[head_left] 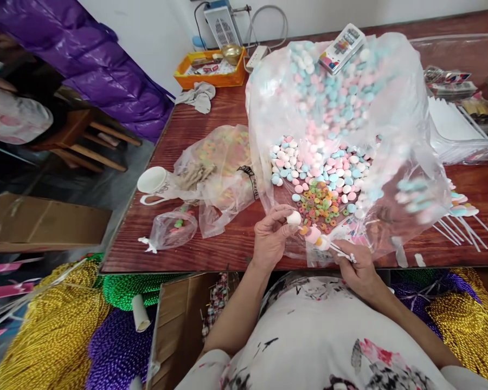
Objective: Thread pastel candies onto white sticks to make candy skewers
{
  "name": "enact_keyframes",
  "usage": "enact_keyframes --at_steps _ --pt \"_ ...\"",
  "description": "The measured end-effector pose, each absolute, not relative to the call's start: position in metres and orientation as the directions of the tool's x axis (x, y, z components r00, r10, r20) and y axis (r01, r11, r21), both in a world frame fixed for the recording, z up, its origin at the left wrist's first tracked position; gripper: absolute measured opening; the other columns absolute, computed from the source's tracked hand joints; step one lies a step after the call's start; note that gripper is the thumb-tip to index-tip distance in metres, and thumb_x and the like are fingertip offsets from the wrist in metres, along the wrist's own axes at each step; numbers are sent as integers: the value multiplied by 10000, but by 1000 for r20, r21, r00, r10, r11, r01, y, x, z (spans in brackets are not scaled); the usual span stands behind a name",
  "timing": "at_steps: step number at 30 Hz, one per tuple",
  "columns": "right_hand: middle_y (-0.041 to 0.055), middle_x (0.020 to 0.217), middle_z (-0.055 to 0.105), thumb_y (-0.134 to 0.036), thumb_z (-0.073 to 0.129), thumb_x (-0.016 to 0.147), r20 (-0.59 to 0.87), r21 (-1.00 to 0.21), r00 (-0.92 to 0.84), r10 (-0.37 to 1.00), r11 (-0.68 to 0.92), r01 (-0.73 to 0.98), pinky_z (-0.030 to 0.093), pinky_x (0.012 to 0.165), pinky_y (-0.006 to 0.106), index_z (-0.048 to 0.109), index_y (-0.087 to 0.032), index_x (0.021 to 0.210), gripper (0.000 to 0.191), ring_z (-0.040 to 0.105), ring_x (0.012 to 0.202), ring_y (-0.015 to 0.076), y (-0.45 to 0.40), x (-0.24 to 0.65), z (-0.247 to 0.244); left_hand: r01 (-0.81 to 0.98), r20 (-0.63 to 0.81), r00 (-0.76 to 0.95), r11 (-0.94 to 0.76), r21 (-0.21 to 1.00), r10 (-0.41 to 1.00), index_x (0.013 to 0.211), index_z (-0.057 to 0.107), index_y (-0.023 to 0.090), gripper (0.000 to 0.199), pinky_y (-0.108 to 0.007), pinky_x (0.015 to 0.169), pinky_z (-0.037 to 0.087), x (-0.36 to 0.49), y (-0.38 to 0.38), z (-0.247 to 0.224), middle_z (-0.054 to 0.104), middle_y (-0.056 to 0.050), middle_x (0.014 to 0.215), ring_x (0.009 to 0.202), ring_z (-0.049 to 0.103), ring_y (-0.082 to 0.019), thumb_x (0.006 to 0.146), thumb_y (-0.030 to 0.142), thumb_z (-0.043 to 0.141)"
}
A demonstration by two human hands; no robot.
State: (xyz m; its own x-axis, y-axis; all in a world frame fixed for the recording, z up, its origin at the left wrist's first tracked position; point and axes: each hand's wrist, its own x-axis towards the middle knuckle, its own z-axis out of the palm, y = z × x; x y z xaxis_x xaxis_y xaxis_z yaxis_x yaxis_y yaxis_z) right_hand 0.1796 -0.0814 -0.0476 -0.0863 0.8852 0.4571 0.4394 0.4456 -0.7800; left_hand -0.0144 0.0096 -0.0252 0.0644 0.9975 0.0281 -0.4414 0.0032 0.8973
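My left hand (270, 236), thumb and fingers closed, pinches a white egg-shaped piece (294, 218) at the tip of a skewer. My right hand (360, 269) is closed on the white sticks (341, 251) of this skewer, which bears pink, white and orange pieces (312, 234). Whether it is one stick or more I cannot make out. Just beyond my hands lie small orange and green rings (319, 203). Behind them, pastel egg-shaped pieces (344, 170) spill from a large clear plastic bag (264, 108).
Finished-looking skewers (463, 216) lie at right beside a clear plastic tub (467, 151). At left stand a white cup (152, 180), a bag of rings (223, 157) and a small knotted bag (174, 228). An orange tray (211, 78) sits at the back. Bead strands (52, 325) hang below the table.
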Motion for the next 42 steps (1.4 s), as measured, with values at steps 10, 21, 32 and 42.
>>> enact_keyframes --at_steps 10,21,32,42 --pt "53 924 766 -26 456 821 492 -717 -86 867 459 525 571 684 275 642 -204 1111 387 718 771 171 -85 182 -49 -386 67 -10 -66 920 998 810 799 253 316 -255 804 574 -10 5 -30 726 -30 970 921 671 -156 534 166 924" --pt "65 963 764 -71 455 813 363 -788 -112 925 369 492 591 764 341 687 -217 1117 409 713 813 193 -82 186 -60 -126 265 -14 -265 956 964 840 782 237 248 -300 777 564 -20 5 -32 753 -19 864 823 687 -160 621 215 896" --pt "-2 686 641 -160 494 933 360 -896 16 933 341 286 471 550 243 687 -197 1023 216 538 536 118 -80 162 -58 -52 474 9 -473 879 880 880 759 261 235 -316 750 554 -21 6 -34 735 7 844 801 678 -156 721 95 809" --pt "27 754 661 -192 461 961 348 -905 10 937 333 264 502 619 259 705 -195 1003 248 581 630 137 -71 151 -57 259 668 13 -648 716 744 913 760 275 221 -361 768 567 -19 9 -33 752 -3 861 811 683 -175 776 101 754"
